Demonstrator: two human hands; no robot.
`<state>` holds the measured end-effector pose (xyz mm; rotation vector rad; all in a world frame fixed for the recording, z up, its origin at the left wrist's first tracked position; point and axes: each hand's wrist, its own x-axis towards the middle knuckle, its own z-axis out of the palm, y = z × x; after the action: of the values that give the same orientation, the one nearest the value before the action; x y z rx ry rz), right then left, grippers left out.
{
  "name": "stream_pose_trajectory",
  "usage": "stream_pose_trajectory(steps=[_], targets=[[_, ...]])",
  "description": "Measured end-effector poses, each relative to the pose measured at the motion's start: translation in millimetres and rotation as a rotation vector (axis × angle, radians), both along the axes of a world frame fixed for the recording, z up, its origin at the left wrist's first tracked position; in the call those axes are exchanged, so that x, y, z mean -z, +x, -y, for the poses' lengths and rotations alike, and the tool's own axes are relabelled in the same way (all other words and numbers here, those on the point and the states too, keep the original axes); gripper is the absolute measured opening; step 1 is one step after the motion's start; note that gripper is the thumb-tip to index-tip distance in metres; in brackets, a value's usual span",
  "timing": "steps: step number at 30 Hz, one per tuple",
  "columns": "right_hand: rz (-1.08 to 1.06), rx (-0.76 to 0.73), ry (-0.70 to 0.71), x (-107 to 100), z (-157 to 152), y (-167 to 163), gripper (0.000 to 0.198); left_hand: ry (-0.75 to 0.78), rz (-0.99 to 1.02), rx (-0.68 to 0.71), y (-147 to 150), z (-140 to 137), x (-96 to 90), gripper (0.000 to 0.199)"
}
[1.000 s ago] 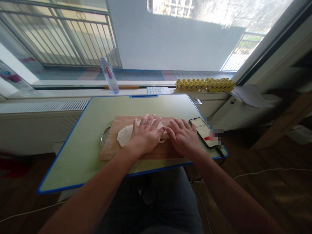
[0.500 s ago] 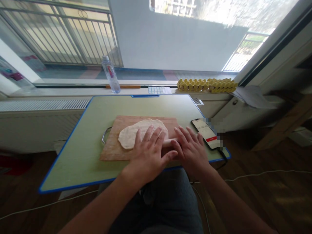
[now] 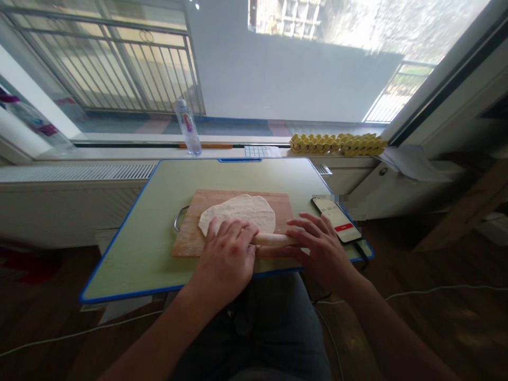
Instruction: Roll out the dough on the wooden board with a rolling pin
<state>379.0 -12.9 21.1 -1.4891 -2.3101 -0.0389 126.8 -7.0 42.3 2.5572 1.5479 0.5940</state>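
Note:
A flat, roughly oval sheet of dough (image 3: 242,209) lies on a wooden cutting board (image 3: 190,241) with a metal handle at its left. Across the dough's near edge runs a pale rolling pin (image 3: 275,239). My left hand (image 3: 228,251) curls its fingers over the pin's left part, covering that end and some dough. At the other end, my right hand (image 3: 317,243) grips the pin with fingers bent over it and the thumb low on the near side.
The board rests on a small green table (image 3: 130,259) with blue edging. A phone (image 3: 337,219) lies at its right edge, a cable at its lower end. On the windowsill stand a plastic bottle (image 3: 188,129) and yellow egg cartons (image 3: 337,144).
Both hands have drawn the rolling pin slightly toward me. My left hand's fingers, stretched flat before, are now curled, and more of the dough shows.

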Motion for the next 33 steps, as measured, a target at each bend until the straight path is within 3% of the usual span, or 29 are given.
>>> stream_pose_trajectory(steps=[6, 9, 12, 16, 20, 25, 33], targets=[[-0.064, -0.052, -0.014, -16, -27, -26, 0.027, 0.022, 0.097, -0.02, -25, -40, -23.3, 0.023], [-0.052, -0.068, -0.031, -14, -45, -38, 0.023, 0.001, 0.139, -0.089, -27, -75, -21.1, 0.029], [-0.064, -0.073, -0.06, -12, -58, -44, 0.026, -0.049, 0.06, -0.168, -23, -102, -11.7, 0.037], [-0.098, 0.08, -0.096, -16, -73, -53, 0.045, -0.098, -0.058, -0.184, -17, -122, -3.6, 0.044], [0.029, 0.293, -0.188, -18, -89, -63, 0.053, -0.058, -0.056, -0.209, -12, -138, -1.9, 0.046], [0.114, 0.362, -0.33, -12, -87, -66, 0.063, -0.226, -0.145, -0.182, -8, -145, 7.1, 0.06], [0.139, 0.376, -0.23, -8, -59, -71, 0.067, -0.194, -0.152, -0.14, -14, -121, 13.3, 0.065]])
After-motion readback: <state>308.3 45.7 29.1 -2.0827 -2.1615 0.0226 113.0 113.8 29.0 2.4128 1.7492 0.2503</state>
